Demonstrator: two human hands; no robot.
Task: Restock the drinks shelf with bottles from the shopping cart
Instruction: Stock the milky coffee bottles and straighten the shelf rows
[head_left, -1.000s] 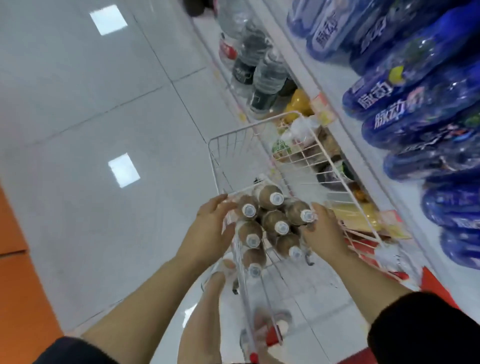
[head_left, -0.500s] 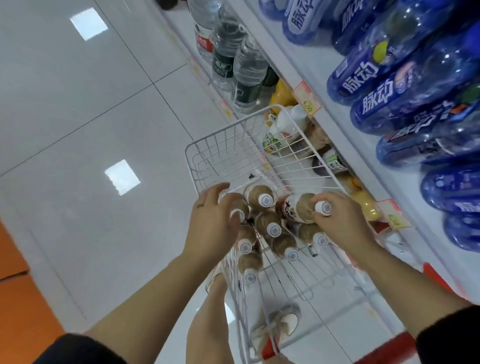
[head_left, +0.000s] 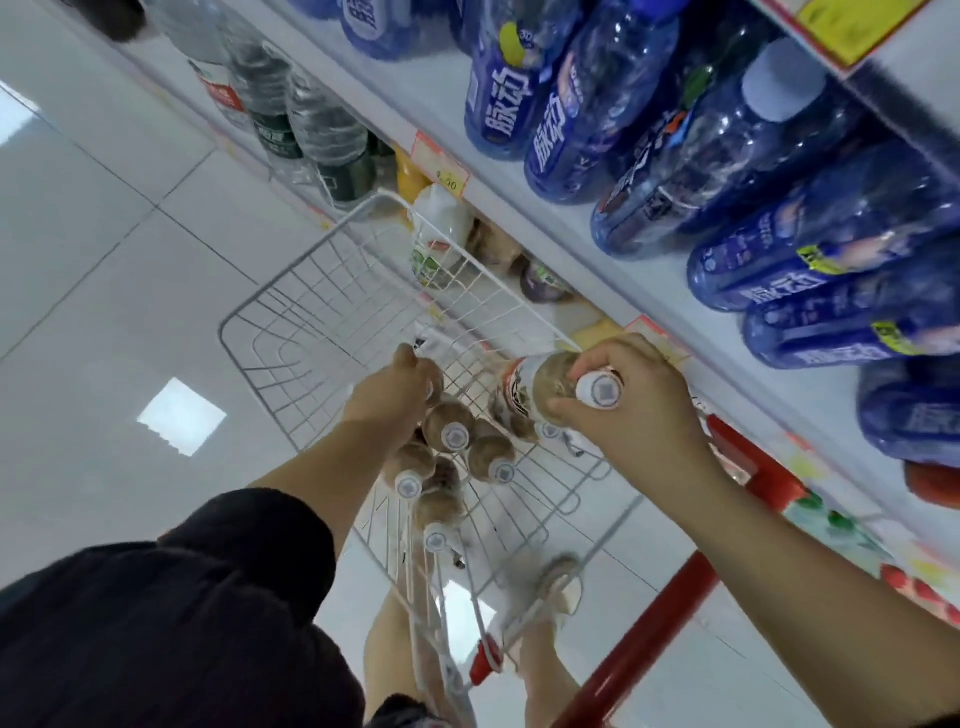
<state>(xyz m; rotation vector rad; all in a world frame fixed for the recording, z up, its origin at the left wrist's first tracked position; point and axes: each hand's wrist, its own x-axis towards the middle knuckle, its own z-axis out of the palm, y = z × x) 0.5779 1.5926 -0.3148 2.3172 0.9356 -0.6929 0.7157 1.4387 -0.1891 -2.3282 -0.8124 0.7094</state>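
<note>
My right hand (head_left: 634, 410) pinches a brown-drink bottle (head_left: 535, 384) round its neck, just under the white cap, and holds it tilted above the shopping cart (head_left: 291, 291), near the drinks shelf (head_left: 613, 280). My left hand (head_left: 389, 395) reaches down among the remaining bottles (head_left: 452, 431) in the cart. Its fingertips are hidden, so I cannot tell whether they grip one. I judge these full plastic bottles fairly heavy, stiff and smooth-walled, perhaps slippery. The neck gives the surest hold.
</note>
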